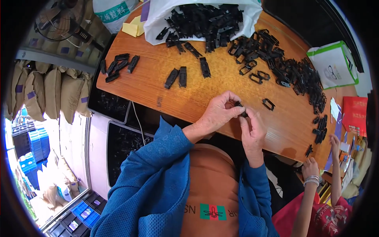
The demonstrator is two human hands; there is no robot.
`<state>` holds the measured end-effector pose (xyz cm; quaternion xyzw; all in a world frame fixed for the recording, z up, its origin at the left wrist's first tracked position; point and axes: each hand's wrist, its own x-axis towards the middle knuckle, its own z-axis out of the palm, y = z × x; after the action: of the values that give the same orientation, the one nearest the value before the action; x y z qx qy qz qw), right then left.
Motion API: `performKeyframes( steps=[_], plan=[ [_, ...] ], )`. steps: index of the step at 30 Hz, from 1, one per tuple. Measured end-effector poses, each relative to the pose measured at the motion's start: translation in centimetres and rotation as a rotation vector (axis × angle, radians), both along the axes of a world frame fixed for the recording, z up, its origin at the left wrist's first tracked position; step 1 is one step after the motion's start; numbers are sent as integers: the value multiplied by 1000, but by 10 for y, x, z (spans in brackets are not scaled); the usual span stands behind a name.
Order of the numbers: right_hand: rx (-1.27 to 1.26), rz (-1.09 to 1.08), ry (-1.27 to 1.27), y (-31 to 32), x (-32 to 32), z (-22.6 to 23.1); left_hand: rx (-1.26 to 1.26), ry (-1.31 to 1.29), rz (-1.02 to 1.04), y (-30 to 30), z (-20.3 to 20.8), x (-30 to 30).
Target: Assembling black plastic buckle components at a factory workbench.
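Note:
My left hand (pixel 220 111) and my right hand (pixel 254 130) meet over the near edge of the wooden table (pixel 185 103). Between their fingertips is a small black plastic part (pixel 238 104), mostly covered by the fingers. Both hands are closed in a pinch on it. Just right of them lies a single black oblong frame (pixel 268 104). Farther off on the tabletop, two black plastic clips (pixel 171 78) lie side by side, with another black clip (pixel 205 67) beyond them. A small group of black clips (pixel 117 66) rests at the left end.
A white sack (pixel 158 29) at the back spills black parts (pixel 205 23). A heap of black frames (pixel 272 51) stretches along the right side. A co-worker's hand (pixel 310 169) is at the table's right edge near small black pieces (pixel 309 150). A fan (pixel 59 19) stands at far left.

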<state>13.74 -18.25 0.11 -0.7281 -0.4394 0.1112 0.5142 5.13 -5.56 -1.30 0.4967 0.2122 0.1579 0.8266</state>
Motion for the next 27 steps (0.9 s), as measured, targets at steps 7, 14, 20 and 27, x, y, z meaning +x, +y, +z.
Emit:
performKeyframes(
  steps=[7, 14, 20, 27],
  plan=[
    [-146, -102, 38, 3, -2, 0, 1564, 172, 246, 61, 23, 2],
    [-92, -98, 17, 8, 1, -17, 1718, 292, 98, 121, -8, -50],
    [-91, -62, 74, 14, 2, -18, 1919, 375, 168, 173, 13, -36],
    [-64, -29, 230, 7, 4, -22, 2198, 344, -158, 201, 28, -6]
  ],
)
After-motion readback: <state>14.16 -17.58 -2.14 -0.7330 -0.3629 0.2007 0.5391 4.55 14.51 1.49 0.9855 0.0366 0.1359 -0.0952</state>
